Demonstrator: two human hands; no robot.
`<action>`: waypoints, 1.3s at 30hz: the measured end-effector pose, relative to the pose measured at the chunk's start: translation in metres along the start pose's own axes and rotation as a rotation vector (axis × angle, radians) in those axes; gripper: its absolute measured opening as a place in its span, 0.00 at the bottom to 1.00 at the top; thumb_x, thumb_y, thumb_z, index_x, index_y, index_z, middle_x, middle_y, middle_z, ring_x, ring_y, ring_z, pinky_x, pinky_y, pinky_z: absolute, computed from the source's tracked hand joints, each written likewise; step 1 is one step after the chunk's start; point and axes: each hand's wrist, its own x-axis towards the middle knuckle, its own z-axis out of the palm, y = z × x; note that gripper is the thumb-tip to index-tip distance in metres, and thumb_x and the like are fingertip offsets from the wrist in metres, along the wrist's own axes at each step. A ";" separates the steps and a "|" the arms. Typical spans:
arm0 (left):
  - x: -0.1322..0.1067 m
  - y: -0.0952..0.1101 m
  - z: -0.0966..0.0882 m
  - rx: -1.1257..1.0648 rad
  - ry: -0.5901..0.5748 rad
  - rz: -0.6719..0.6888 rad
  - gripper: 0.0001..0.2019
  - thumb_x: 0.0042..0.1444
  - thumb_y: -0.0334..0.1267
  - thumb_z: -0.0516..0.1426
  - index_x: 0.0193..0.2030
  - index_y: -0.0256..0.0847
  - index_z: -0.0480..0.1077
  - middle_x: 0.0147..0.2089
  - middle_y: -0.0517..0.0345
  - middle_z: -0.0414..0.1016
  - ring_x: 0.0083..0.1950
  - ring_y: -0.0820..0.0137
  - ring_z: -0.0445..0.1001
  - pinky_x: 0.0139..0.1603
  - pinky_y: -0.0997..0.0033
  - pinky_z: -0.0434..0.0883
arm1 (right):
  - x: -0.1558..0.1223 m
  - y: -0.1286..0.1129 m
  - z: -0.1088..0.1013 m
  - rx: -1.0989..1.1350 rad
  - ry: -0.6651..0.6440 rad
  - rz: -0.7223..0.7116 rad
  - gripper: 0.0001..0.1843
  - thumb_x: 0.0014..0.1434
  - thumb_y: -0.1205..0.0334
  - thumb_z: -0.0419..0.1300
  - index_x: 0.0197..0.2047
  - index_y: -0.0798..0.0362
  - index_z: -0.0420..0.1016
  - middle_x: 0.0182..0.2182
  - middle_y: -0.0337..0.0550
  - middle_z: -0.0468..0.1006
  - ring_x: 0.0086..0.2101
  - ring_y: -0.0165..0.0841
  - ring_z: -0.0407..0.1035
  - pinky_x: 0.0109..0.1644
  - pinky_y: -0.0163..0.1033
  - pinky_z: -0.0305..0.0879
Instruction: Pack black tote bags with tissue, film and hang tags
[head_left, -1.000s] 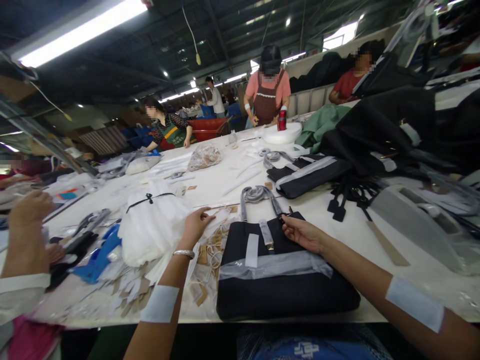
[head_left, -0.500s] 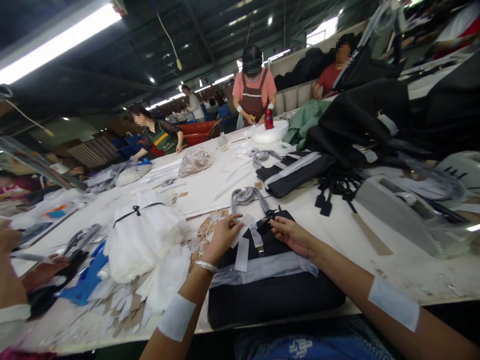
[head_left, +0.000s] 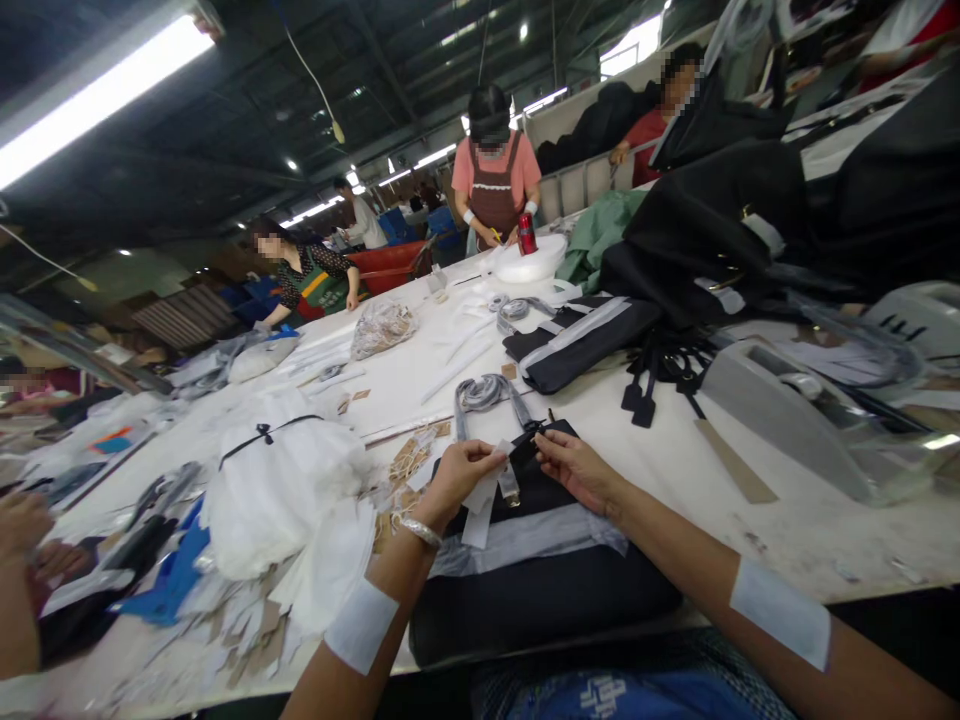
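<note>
A black bag (head_left: 540,600) lies flat at the table's front edge, with a band of translucent wrapping (head_left: 529,537) across it. My left hand (head_left: 459,482) is closed in a pinch on a white paper strip (head_left: 504,450) above the bag's upper left part. More white strips (head_left: 478,525) hang or lie just below those fingers, beside a small metal clasp (head_left: 510,492). My right hand (head_left: 581,470) pinches a small black tab at the bag's top edge, mostly hidden by the fingertips. Beyond it, the wrapped grey strap (head_left: 484,393) lies coiled on the table.
White sheets (head_left: 281,490) tied with black cord stand left, near paper scraps and string tags (head_left: 409,460). Another black bag (head_left: 585,345) lies ahead. A grey tape dispenser (head_left: 787,420) and black tags (head_left: 641,385) are right. Another person's hands (head_left: 37,535) work at far left; co-workers stand across the table.
My left hand has moved right, bringing the white strip closer to my right hand. My right hand stays at the bag's top edge. The view has shifted slightly.
</note>
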 end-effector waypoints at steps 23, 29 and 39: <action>-0.004 0.001 0.009 -0.162 -0.043 -0.111 0.19 0.38 0.44 0.72 0.34 0.33 0.76 0.27 0.58 0.78 0.24 0.76 0.70 0.25 0.78 0.64 | 0.001 0.001 0.002 0.034 0.087 -0.118 0.13 0.49 0.57 0.73 0.33 0.53 0.76 0.30 0.34 0.75 0.35 0.25 0.74 0.35 0.26 0.71; -0.002 0.000 0.006 -0.160 -0.048 -0.109 0.18 0.39 0.44 0.71 0.34 0.34 0.76 0.28 0.57 0.79 0.25 0.76 0.71 0.25 0.79 0.64 | 0.003 0.001 0.002 0.045 0.105 -0.134 0.13 0.49 0.57 0.73 0.34 0.53 0.76 0.32 0.34 0.76 0.36 0.25 0.74 0.37 0.26 0.71; 0.000 0.001 0.009 -0.163 -0.027 -0.124 0.20 0.40 0.46 0.71 0.36 0.33 0.77 0.30 0.54 0.80 0.26 0.74 0.73 0.26 0.77 0.66 | 0.000 0.001 0.005 -0.026 0.085 -0.124 0.14 0.48 0.57 0.73 0.33 0.53 0.76 0.31 0.35 0.75 0.35 0.26 0.74 0.36 0.27 0.71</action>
